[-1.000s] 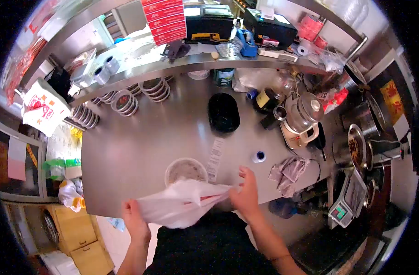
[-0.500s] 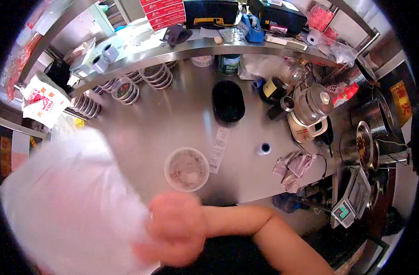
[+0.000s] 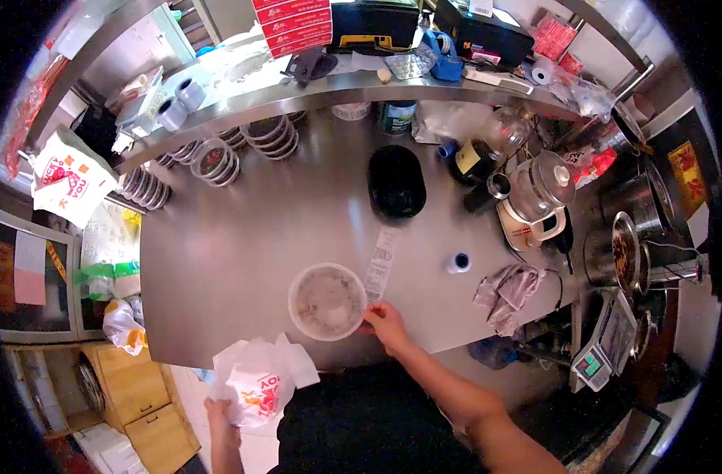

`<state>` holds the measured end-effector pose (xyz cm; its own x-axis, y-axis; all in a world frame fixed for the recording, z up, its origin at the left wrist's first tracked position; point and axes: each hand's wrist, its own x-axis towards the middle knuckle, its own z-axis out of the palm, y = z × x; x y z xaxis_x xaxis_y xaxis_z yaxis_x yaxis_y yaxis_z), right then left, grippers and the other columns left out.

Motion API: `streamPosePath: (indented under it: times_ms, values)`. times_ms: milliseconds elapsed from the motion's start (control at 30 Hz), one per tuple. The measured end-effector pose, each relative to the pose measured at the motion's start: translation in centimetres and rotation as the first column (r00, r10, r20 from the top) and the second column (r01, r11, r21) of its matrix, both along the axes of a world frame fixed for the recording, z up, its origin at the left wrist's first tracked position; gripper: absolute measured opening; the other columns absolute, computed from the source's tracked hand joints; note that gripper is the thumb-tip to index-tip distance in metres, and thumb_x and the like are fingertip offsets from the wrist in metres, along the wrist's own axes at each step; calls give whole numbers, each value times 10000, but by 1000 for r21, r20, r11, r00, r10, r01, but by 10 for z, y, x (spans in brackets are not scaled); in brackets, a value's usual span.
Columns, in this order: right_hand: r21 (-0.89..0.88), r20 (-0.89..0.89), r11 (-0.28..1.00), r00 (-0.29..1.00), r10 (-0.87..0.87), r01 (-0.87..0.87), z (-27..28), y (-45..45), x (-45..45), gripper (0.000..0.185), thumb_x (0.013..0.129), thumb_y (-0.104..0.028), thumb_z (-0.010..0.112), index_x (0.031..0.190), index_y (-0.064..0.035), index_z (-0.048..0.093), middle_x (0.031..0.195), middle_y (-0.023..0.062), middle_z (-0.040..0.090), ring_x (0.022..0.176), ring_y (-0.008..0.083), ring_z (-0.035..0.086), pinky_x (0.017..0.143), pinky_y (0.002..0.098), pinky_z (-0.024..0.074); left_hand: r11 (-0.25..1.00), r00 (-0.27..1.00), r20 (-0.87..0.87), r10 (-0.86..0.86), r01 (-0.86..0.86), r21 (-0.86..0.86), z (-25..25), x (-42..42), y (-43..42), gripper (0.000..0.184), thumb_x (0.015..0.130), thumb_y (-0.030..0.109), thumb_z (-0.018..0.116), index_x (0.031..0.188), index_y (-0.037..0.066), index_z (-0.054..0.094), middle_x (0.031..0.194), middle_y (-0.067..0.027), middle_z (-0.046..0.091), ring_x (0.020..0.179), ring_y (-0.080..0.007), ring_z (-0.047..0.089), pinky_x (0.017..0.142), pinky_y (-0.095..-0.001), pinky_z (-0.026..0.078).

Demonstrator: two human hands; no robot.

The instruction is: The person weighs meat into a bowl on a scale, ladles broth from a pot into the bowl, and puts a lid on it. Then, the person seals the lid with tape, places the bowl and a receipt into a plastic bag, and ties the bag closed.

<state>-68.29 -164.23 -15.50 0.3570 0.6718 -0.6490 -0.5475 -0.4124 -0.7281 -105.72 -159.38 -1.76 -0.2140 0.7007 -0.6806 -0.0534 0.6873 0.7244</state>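
My left hand (image 3: 221, 417) grips the side of a white plastic carrier bag (image 3: 260, 384) with red and orange print, low at the front edge of the steel table. The bag's mouth spreads toward the table. With closed fingers, my right hand (image 3: 383, 325) pinches the right rim of a round, translucent plastic tub (image 3: 328, 301). The tub stands on the table and has brownish contents I cannot make out. A long printed receipt (image 3: 381, 265) lies just right of the tub, above my right hand.
A black oval container (image 3: 397, 182) stands behind the receipt. Stacked round tubs (image 3: 216, 163) line the back left. A paper roll (image 3: 458, 263), a crumpled cloth (image 3: 509, 299) and a glass kettle (image 3: 544, 182) are at right. A raised shelf (image 3: 337, 91) crosses the back.
The white bag, large and blurred at left before, is now lower and smaller in my left hand. My right hand has moved from the bag to the tub's rim.
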Motion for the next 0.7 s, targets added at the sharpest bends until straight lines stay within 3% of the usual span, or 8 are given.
streamPosePath:
  times_ms: [167, 267, 333, 367, 433, 567, 667, 700]
  values:
    - [-32, 7, 969, 970, 245, -245, 19, 3, 4, 217, 715, -87, 632, 910, -10, 576, 831, 73, 584, 724, 153, 545, 589, 255, 452, 991, 997, 26, -77, 74, 111, 2, -40, 24, 255, 830, 165, 508, 1043, 29, 477, 951, -90, 544, 896, -210, 564, 790, -329, 472]
    - [-38, -253, 997, 965, -68, 60, -2, -6, -10, 193, 609, -17, 559, 799, -22, 586, 740, 53, 565, 679, 150, 531, 568, 253, 418, 995, 995, -27, -93, 94, 41, 19, -41, 33, 352, 877, 289, 492, 1095, 13, 507, 1043, -106, 572, 960, -245, 572, 859, -373, 461]
    - [-20, -333, 997, 939, -82, 80, 21, -16, -1, 156, 583, -15, 537, 735, -29, 572, 709, 43, 548, 649, 151, 523, 558, 256, 416, 999, 999, 40, -10, 11, -33, 56, -11, 43, 412, 884, 322, 470, 1146, 5, 501, 1115, -122, 571, 997, -266, 569, 891, -397, 449]
    - [-8, -368, 995, 925, -94, 97, 33, -21, 8, 139, 571, -14, 525, 702, -32, 565, 694, 37, 540, 634, 151, 519, 553, 258, 415, 994, 976, 189, -109, 113, -13, 56, -25, 51, 483, 896, 363, 442, 1214, 1, 470, 1196, -135, 546, 1036, -286, 559, 927, -412, 432]
    - [-88, -351, 993, 930, -108, 82, 10, -56, 23, 82, 556, -50, 528, 637, -47, 534, 659, 27, 518, 589, 157, 509, 526, 264, 413, 998, 952, 301, -58, 56, 18, 64, -18, 61, 468, 907, 357, 429, 1213, 5, 471, 1175, -135, 553, 1028, -277, 562, 931, -410, 432]
    - [13, -208, 965, 945, -252, 260, 139, -76, 51, 275, 534, -63, 545, 778, 54, 592, 699, 71, 566, 572, 177, 537, 567, 268, 460, 997, 930, 362, -65, 47, 58, 81, 37, 72, 471, 936, 387, 402, 1210, 9, 469, 1138, -120, 562, 1029, -256, 560, 937, -415, 431]
    - [141, -139, 963, 968, -211, 230, 205, -91, 66, 374, 505, -53, 534, 850, 75, 599, 763, 111, 606, 655, 209, 596, 636, 285, 497, 984, 929, 325, -178, 159, 82, 39, 94, 61, 477, 941, 395, 414, 1217, 7, 451, 1159, -110, 549, 1053, -242, 545, 935, -410, 429]
    - [150, -102, 961, 970, -220, 234, 240, -82, 64, 394, 501, -51, 530, 866, 80, 600, 778, 116, 615, 677, 216, 607, 648, 288, 502, 983, 872, 471, -133, 176, -48, 65, 143, 51, 453, 909, 362, 511, 1240, 64, 425, 1159, -122, 531, 1081, -272, 515, 924, -431, 442]
